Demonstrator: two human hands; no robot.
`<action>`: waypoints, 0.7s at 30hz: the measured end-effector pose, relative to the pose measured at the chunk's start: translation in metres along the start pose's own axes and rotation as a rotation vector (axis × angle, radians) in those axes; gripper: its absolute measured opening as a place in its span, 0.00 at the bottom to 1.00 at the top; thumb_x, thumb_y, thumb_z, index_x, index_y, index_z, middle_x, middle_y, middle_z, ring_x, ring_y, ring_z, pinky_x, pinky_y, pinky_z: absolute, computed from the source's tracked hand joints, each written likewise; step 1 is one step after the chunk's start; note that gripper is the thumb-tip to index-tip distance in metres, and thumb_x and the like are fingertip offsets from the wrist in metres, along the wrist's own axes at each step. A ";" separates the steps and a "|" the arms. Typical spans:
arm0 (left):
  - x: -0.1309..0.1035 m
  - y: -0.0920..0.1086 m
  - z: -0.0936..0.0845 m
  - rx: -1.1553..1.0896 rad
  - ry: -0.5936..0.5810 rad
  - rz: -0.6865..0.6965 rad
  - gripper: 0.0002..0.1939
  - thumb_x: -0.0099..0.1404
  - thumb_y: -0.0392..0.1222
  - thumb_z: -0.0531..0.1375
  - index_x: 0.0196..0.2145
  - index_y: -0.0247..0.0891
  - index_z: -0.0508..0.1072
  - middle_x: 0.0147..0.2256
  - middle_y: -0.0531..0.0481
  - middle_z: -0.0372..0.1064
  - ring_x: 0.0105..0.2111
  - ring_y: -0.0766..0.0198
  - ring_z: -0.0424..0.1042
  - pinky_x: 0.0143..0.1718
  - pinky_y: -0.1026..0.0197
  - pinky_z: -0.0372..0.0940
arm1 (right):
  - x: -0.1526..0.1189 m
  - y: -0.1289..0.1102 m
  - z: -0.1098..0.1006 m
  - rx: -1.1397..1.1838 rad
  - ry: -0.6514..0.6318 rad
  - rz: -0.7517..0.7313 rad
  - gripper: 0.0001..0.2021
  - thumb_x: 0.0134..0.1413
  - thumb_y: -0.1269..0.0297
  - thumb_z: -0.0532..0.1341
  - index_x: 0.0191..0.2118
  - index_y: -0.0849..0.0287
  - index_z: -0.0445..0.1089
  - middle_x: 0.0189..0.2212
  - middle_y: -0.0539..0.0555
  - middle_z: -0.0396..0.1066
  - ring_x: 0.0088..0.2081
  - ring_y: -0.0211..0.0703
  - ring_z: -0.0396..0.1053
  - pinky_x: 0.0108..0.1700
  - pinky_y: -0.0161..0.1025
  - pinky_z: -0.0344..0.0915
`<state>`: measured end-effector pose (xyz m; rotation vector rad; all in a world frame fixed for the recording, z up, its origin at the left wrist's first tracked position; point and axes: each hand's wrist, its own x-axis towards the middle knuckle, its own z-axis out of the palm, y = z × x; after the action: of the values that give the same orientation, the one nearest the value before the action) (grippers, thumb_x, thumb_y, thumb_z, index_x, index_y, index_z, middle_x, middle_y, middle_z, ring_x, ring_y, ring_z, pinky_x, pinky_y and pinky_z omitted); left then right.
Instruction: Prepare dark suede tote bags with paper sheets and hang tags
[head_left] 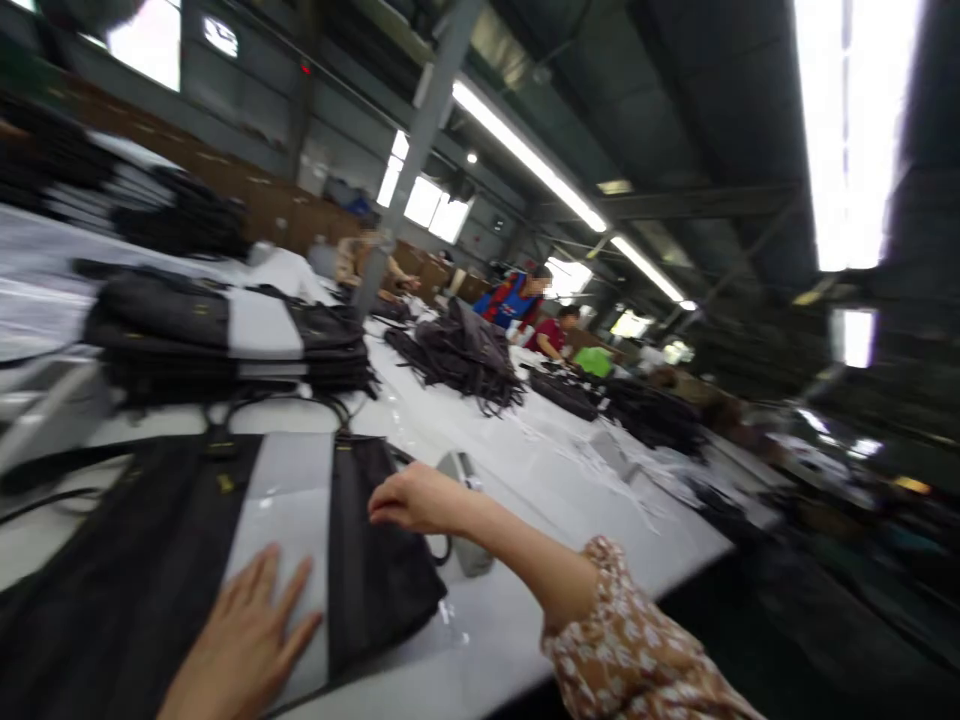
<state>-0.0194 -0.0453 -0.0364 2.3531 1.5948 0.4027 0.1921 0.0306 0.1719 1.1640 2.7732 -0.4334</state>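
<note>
Hands (left hand (244, 640), right hand (412, 498)) rest on bag (150, 560).

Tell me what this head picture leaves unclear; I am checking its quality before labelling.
- Right hand fingertips: curled over the black bag, so its grip is hidden.
- Grey object: partly behind that wrist.
- Left hand: wrist cut by the bottom edge.
- Distant workers: motion-blurred, small.

Matt black cloth bag (150, 560) with glossy grey panel on smooth white table (540, 470).
</note>
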 end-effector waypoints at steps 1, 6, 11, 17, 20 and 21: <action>0.002 -0.002 -0.002 0.000 0.009 0.002 0.33 0.64 0.61 0.49 0.61 0.42 0.61 0.63 0.34 0.50 0.64 0.43 0.47 0.61 0.42 0.46 | 0.019 0.001 -0.004 -0.037 -0.045 -0.053 0.09 0.58 0.64 0.58 0.38 0.58 0.74 0.35 0.50 0.76 0.37 0.36 0.71 0.39 0.29 0.60; 0.011 -0.003 -0.003 -0.057 0.064 0.002 0.33 0.65 0.64 0.45 0.63 0.50 0.55 0.64 0.34 0.45 0.65 0.44 0.43 0.61 0.41 0.49 | 0.103 0.002 -0.012 -0.339 -0.268 -0.185 0.09 0.56 0.66 0.58 0.39 0.54 0.76 0.36 0.49 0.77 0.38 0.38 0.73 0.36 0.32 0.59; 0.012 -0.005 -0.009 -0.101 0.015 0.031 0.33 0.65 0.63 0.46 0.63 0.50 0.53 0.64 0.33 0.43 0.64 0.41 0.42 0.60 0.40 0.52 | 0.161 -0.002 -0.002 -0.567 -0.441 -0.159 0.08 0.53 0.68 0.62 0.37 0.51 0.76 0.37 0.48 0.77 0.40 0.40 0.73 0.44 0.37 0.60; 0.020 -0.010 -0.010 -0.076 -0.010 0.038 0.33 0.63 0.61 0.52 0.62 0.49 0.56 0.63 0.33 0.47 0.62 0.38 0.48 0.57 0.40 0.57 | 0.200 0.004 0.030 -0.641 -0.475 -0.150 0.05 0.49 0.66 0.66 0.35 0.58 0.76 0.36 0.56 0.77 0.40 0.48 0.74 0.46 0.43 0.64; 0.020 -0.015 0.002 -0.021 0.088 0.076 0.32 0.64 0.60 0.53 0.63 0.51 0.54 0.62 0.35 0.50 0.61 0.39 0.52 0.56 0.44 0.60 | 0.207 0.010 0.043 -0.655 -0.465 -0.151 0.10 0.48 0.64 0.67 0.38 0.58 0.75 0.36 0.58 0.76 0.41 0.51 0.74 0.42 0.42 0.66; 0.020 -0.017 0.006 0.000 0.120 0.087 0.32 0.64 0.60 0.52 0.63 0.51 0.53 0.62 0.35 0.51 0.61 0.40 0.53 0.56 0.45 0.60 | 0.209 0.014 0.046 -0.655 -0.459 -0.152 0.11 0.48 0.63 0.67 0.39 0.58 0.75 0.36 0.59 0.76 0.42 0.52 0.74 0.40 0.41 0.67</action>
<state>-0.0243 -0.0215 -0.0467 2.4471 1.5462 0.5727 0.0543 0.1687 0.0825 0.6064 2.3156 0.1812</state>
